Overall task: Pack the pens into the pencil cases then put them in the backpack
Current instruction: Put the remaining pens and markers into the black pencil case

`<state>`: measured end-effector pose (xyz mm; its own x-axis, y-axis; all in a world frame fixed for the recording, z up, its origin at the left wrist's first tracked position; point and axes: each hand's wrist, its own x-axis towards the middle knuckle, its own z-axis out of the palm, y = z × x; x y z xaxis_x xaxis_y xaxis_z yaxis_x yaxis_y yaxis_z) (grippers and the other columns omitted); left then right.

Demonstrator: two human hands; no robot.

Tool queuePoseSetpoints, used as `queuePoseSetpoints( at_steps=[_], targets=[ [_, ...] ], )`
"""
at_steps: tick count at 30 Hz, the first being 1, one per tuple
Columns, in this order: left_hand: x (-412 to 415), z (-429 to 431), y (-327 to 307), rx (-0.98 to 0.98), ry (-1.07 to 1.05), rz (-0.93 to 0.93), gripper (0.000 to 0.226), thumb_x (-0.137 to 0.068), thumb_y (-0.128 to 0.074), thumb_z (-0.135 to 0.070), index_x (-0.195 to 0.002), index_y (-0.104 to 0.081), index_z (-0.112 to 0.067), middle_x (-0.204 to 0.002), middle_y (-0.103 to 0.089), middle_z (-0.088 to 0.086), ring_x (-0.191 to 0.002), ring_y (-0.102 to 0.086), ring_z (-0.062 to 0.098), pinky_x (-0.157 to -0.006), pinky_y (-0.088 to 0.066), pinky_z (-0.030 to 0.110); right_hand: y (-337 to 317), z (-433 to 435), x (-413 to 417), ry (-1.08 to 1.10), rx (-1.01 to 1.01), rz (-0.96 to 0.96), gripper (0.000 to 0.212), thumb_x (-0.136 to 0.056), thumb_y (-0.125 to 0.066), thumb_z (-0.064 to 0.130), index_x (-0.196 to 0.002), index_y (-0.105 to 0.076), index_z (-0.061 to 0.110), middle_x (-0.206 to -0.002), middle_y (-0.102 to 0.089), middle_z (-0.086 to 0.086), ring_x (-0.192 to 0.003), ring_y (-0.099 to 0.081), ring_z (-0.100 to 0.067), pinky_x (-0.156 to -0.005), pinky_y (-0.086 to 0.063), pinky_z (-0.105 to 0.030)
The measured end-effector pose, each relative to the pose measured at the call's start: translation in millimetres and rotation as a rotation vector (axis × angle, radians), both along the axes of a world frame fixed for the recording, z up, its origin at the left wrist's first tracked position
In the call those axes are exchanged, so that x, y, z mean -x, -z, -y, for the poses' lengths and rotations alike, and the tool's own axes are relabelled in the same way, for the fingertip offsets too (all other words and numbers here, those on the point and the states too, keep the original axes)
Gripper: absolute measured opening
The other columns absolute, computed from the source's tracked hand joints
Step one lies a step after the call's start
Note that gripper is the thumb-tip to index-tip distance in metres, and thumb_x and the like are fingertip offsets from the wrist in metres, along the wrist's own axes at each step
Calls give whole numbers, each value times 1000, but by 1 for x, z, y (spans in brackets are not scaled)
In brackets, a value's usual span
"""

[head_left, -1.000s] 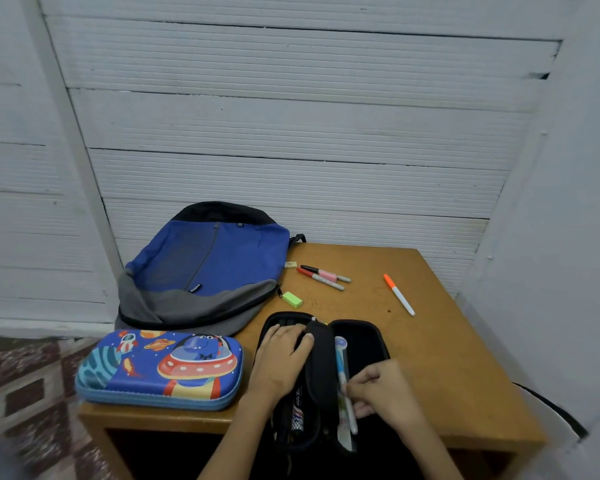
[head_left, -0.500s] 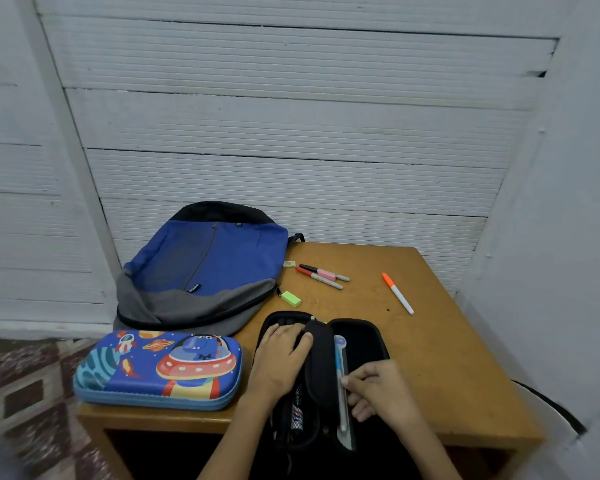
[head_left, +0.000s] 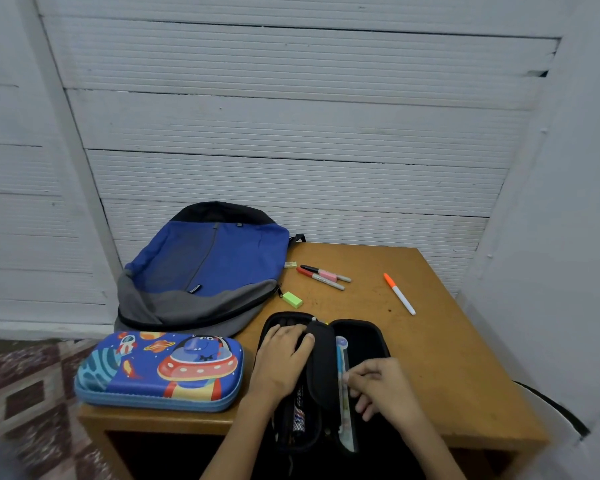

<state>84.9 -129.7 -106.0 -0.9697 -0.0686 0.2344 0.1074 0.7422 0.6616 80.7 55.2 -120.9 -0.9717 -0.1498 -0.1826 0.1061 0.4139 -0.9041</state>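
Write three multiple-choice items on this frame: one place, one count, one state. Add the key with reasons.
1. The orange marker lies:
A) in the black case
B) on the table, right of the red marker
C) in the right hand

2. Loose markers on the table:
A) one
B) five
C) three

3. The right hand:
A) pinches the blue pen in the black case
B) lies flat on the table
C) grips the red marker

Key:
1 B: it lies alone on bare wood, toward the right edge.
2 C: the orange marker, the red marker and a pink-and-black marker.
3 A: its fingertips close on the pen, beside the case's flap.
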Motion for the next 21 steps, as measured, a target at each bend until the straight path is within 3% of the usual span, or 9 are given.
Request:
queuePoseSetpoints(
  at_steps=[3,6,10,12,14,18,21],
  targets=[
    [1,1,1,-2,9,-8,32,-102,-37,-31,-122,-58,-18,-120,-60,-4,-119,-43,7,-107,-20,21,-4,-6,10,121,22,-161,9,-88,-68,18,-81,-72,22,-68,-69,-3,-56,-64,-23,-50,-52,-33],
    [2,1,3,-4,9,-9,32,-102,-37,-31,-120,-59,-17,-117,-62,-5,-117,-46,8,-108,-21,22,-6,-17,30,293,-77,-371,11,-91,-63,21,-97,-68,29,-94,-67,7,-77,-62,-6,-62,-53,-28],
    [2,1,3,3,8,-5,34,-102,-37,-32,-124,-58,-18,-122,-61,-4,-120,-43,8,-111,-20,23,-2,-41,67,350,-414,-561,28,-93,-57,9,-119,-63,16,-123,-53,-1,-85,-53,-6,-67,-47,-23],
    [2,2,3,0,14,-16,33,-102,-37,-31,-124,-57,-18,-122,-60,-5,-118,-42,5,-110,-19,21,5,-52,82,271,-701,-530,42,-94,-53,8,-135,-51,14,-142,-42,-5,-112,-49,-20,-89,-49,-32],
    [1,1,3,-8,15,-26,31,-102,-37,-31,-121,-59,-19,-119,-61,-6,-110,-40,0,-108,-19,20,7,-61,93,165,-914,-457,53,-97,-47,18,-148,-33,17,-157,-24,-5,-135,-32,-26,-106,-37,-37],
    [2,1,4,-19,17,-38,27,-101,-37,-32,-110,-61,-23,-101,-56,-15,-99,-39,-1,-107,-27,25,1,-67,107,34,-926,-289,68,-97,-43,30,-155,-10,16,-163,1,-1,-149,-2,-26,-118,-16,-47],
    [3,2,5,-18,21,-40,26,-101,-37,-32,-109,-61,-25,-99,-55,-16,-97,-39,-3,-106,-28,26,-1,-69,114,-34,-932,-242,68,-97,-44,29,-154,-13,10,-163,-4,-4,-149,-4,-24,-119,-14,-46]
  ],
)
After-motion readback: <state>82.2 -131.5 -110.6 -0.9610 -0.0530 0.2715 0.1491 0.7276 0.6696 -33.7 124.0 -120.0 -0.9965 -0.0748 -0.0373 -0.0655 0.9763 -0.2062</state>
